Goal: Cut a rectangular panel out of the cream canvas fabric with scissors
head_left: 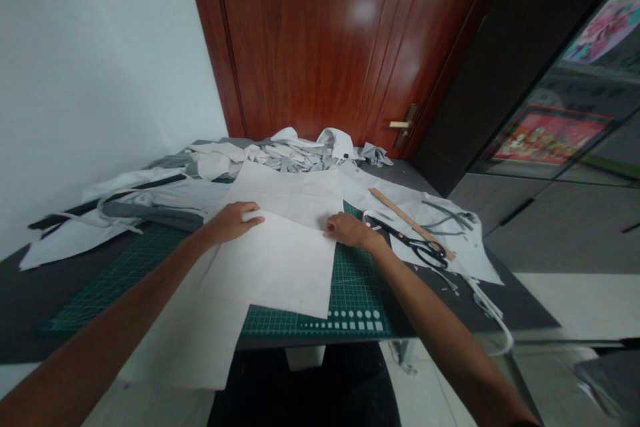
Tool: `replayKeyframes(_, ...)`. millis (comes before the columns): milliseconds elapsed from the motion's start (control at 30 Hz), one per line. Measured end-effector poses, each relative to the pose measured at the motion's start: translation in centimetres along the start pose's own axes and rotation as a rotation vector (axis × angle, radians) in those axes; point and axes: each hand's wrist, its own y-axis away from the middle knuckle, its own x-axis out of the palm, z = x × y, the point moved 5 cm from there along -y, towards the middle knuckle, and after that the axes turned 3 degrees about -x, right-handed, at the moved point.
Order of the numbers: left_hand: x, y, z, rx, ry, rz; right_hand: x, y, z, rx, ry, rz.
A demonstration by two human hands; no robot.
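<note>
white paper sheets (273, 267) on green cutting mat (357, 297) under left hand (230, 223), right hand (349, 230), fingers (253, 217) flat, open

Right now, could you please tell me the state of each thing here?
White sheet, lying flat
Left hand, flat on the sheet
Right hand, at the sheet's edge
Green cutting mat, partly covered
Black-handled scissors, closed
Wooden ruler, lying flat
Wooden door, shut

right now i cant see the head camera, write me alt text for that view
The left hand and right hand rest on overlapping white sheets laid on a green cutting mat. Black-handled scissors and a wooden ruler lie to the right, with a heap of grey and white fabric scraps beyond, before a wooden door.
</note>
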Motion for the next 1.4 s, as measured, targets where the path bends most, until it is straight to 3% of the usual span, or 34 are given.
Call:
replayKeyframes(100,-4.6,-0.9,-2.9,0.071,0.009,-0.066,-4.1,0.1,-1.1,-0.019,-0.044,-0.19)
replayKeyframes(200,-9.4,-1.3,-5.6,0.123,0.001,-0.309,-9.5,0.3,-2.2,0.003,-0.015,-0.536)
replayKeyframes(267,-10.8,-1.6,-6.6,0.179,-0.023,-0.426,-11.5,0.1,-2.3,-0.023,0.056,-0.694)
replayKeyframes(300,-10.6,-2.0,-6.7,0.192,-0.037,-0.416,-11.7,-0.3,-2.3,-0.03,0.103,-0.691)
replayKeyframes(433,-7.5,-3.9,-5.1,0.163,-0.068,-0.198,-9.6,-2.0,-2.5,0.005,0.211,-0.465)
replayKeyframes(567,-7.1,-5.0,-4.1,0.079,-0.028,-0.299,-9.4,-1.7,-2.8,0.068,0.231,-0.606)
replayKeyframes(700,-6.7,-5.6,-4.9,0.065,-0.003,-0.24,-10.0,-1.5,-3.1,0.079,0.211,-0.634)
replayKeyframes(833,-6.6,-5.0,-5.1,0.007,0.018,-0.371,-10.7,-1.1,-3.4,0.071,0.203,-0.683)
replayKeyframes(900,-6.0,-4.8,-5.0,0.011,0.021,-0.342,-10.8,-0.8,-3.4,0.071,0.198,-0.698)
replayKeyframes(967,-5.4,-4.6,-4.9,0.029,0.021,-0.297,-10.7,-0.5,-3.4,0.085,0.187,-0.695)
replayKeyframes(1100,-5.4,-4.2,-4.6,0.025,0.039,-0.377,-10.6,0.1,-3.2,0.106,0.158,-0.688)
replayKeyframes(1200,-5.2,-4.1,-4.9,0.046,0.043,-0.315,-10.3,0.2,-3.1,0.12,0.15,-0.648)
replayKeyframes(1400,-5.5,-3.9,-4.8,0.033,0.081,-0.363,-9.6,0.5,-2.8,0.122,0.13,-0.651)
